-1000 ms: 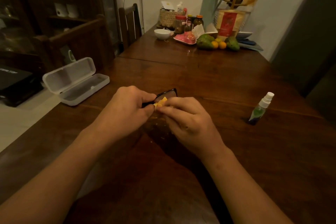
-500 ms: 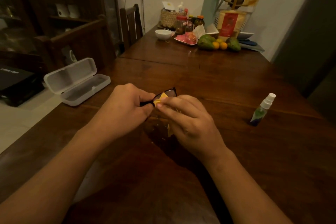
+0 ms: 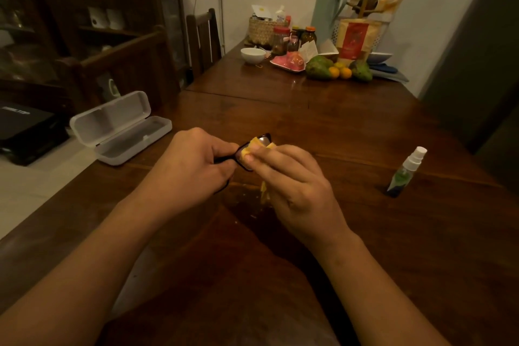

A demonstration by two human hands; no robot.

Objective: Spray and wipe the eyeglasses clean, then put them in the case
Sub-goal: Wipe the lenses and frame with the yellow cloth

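Observation:
Black-framed eyeglasses [image 3: 262,140] are held above the middle of the wooden table [image 3: 337,126]. My left hand [image 3: 193,166] grips the frame, hiding most of it. My right hand [image 3: 295,188] pinches a yellow cloth [image 3: 248,149] over one lens, thumb on the near side; a strip of cloth hangs below the palm. A white glasses case [image 3: 120,126] lies open at the table's left edge, lid up. A small green spray bottle [image 3: 404,173] with a white nozzle stands upright to the right, apart from both hands.
At the far end of the table stand a white bowl [image 3: 252,55], jars, a basket, a pink tray, green and orange fruit [image 3: 320,67] and a red-labelled bag. A dark wooden chair [image 3: 203,36] and cabinet stand to the left. A dark laptop [image 3: 22,126] lies left of the case.
The cloth in my right hand has slid further along the lens toward its far end. The left hand keeps its hold. Case and bottle have not moved.

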